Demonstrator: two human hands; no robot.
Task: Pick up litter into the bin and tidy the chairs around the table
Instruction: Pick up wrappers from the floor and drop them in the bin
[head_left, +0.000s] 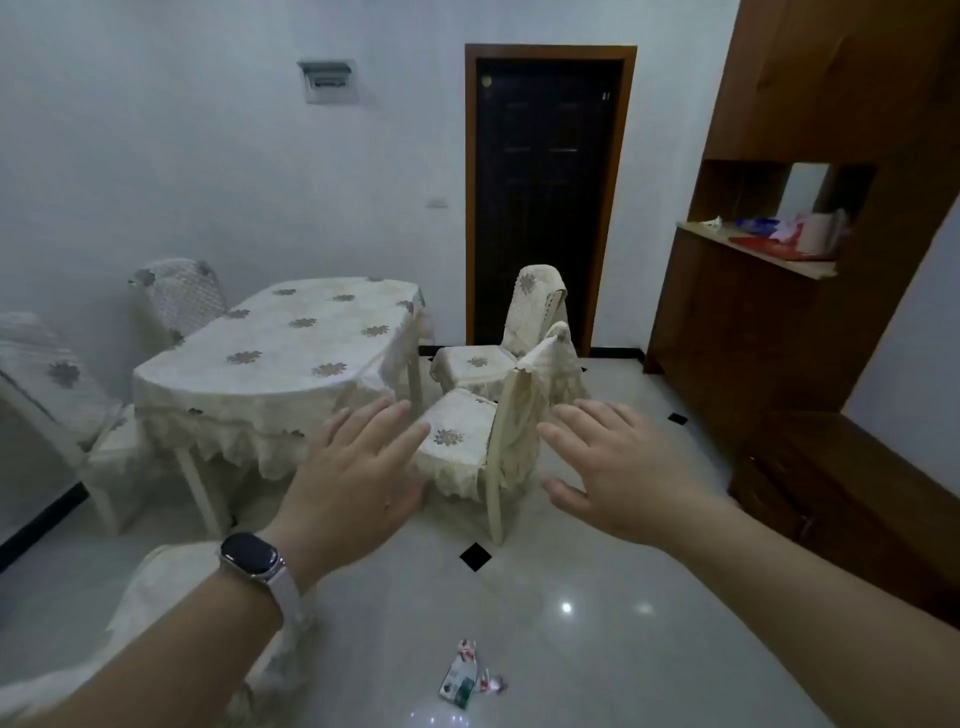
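Note:
A table under a cream flowered cloth stands left of centre. To its right stands a covered chair, pulled away from the table, with a second chair behind it. Two more chairs, one by the wall and one at the far left, sit on the table's other side. Crumpled wrapper litter lies on the floor near me. My left hand, a watch on its wrist, and my right hand are stretched out with fingers spread, holding nothing, on either side of the near chair. No bin is in view.
A cloth-covered seat sits low at the left under my left arm. A dark closed door is straight ahead. A wooden cabinet lines the right wall, its counter holding bags and a red tray. The floor is glossy tile with small black diamonds.

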